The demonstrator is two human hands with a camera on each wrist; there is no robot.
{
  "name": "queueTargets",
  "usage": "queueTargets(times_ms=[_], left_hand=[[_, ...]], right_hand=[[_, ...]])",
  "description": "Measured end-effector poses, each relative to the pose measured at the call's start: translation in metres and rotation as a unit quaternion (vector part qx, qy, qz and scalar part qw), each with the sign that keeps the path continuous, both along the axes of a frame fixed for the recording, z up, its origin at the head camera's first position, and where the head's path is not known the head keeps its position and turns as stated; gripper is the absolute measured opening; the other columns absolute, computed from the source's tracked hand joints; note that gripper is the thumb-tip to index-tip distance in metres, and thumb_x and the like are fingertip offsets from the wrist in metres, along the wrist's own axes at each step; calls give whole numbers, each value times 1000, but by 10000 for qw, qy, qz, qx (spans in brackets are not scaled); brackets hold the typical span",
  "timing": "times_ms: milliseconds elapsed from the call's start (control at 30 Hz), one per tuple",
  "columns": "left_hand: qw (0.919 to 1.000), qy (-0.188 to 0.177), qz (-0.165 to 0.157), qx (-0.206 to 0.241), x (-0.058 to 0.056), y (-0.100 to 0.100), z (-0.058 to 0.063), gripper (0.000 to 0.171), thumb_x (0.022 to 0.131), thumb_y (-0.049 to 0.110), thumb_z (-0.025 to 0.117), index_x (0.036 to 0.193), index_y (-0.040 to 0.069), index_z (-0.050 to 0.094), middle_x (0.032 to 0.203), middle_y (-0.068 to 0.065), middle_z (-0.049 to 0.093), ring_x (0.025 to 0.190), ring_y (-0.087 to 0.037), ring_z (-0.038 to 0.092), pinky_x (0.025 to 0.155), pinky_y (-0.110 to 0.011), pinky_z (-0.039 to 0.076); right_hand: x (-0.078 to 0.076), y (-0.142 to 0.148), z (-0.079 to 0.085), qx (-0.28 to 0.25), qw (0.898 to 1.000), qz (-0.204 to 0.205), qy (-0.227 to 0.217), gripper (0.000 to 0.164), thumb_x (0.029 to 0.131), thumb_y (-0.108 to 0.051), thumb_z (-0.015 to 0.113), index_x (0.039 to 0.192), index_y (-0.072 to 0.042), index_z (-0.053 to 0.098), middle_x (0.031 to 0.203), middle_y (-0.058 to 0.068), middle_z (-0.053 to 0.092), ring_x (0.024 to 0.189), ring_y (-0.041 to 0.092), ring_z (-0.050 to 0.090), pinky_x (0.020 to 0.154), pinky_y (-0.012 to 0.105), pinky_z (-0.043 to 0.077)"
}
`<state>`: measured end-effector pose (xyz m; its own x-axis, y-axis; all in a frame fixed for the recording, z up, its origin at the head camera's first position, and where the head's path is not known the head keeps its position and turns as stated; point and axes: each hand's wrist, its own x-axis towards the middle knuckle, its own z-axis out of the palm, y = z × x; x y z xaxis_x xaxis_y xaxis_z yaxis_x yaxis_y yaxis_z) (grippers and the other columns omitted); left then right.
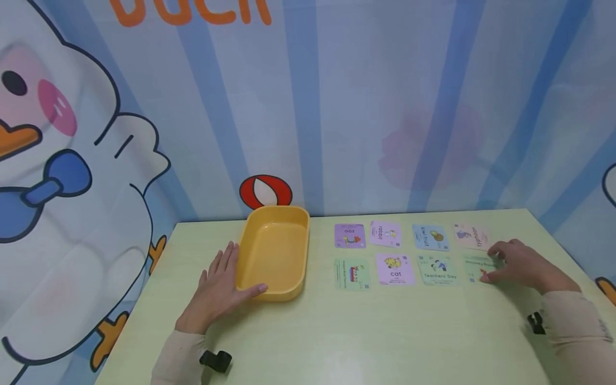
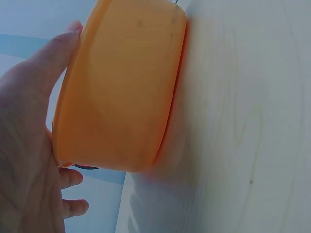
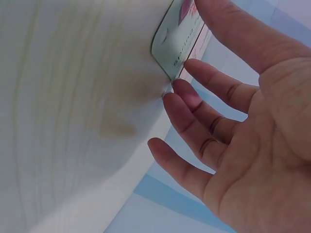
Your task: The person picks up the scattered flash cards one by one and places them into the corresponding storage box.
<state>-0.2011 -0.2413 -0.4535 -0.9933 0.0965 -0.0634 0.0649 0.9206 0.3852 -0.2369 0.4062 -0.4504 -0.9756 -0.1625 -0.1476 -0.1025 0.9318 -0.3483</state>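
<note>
My left hand (image 1: 215, 287) rests against the left side of a yellow plastic tray (image 1: 273, 256), fingers straight along its wall and thumb at the near rim. In the left wrist view the tray's outer wall (image 2: 121, 92) looks orange. At the right end of the near row of cards, my right hand (image 1: 525, 268) pinches a green card (image 1: 474, 263) between thumb and forefinger at its edges. Part of that card is hidden under the hand. The right wrist view shows the word "Spring" on the card (image 3: 176, 41), with the other fingers loosely bent beside it.
Picture cards lie in two rows: a purple zoo card (image 1: 349, 236), rabbit card (image 1: 385, 233), kiwi fruit card (image 1: 430, 237), typhoon card (image 1: 470, 236), green boat card (image 1: 353, 274), cat card (image 1: 395, 269) and Teachers' Day card (image 1: 438, 270). A cartoon duck backdrop (image 1: 337, 107) stands behind the table (image 1: 366, 342).
</note>
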Motion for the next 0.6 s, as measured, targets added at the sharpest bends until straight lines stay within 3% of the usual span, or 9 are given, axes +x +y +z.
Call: queueTargets(times_ms=[333, 600], left_hand=[[9999, -66, 96, 17, 2, 2, 1, 130, 74, 90, 55, 164, 14, 0, 172, -10, 0, 154, -47, 5, 115, -76, 9], [10000, -83, -7, 50, 3, 2, 3, 131, 74, 90, 54, 164, 13, -2, 172, -10, -2, 154, -48, 5, 115, -76, 12]], right_hand=[[-2, -1, 2, -184, 9996, -39, -196, 80, 76, -41, 89, 120, 16, 54, 112, 36, 52, 97, 43, 54, 83, 59, 48], [-1, -1, 1, -158, 9996, -85, -226, 80, 77, -38, 88, 119, 19, 52, 110, 36, 51, 92, 39, 52, 79, 55, 47]])
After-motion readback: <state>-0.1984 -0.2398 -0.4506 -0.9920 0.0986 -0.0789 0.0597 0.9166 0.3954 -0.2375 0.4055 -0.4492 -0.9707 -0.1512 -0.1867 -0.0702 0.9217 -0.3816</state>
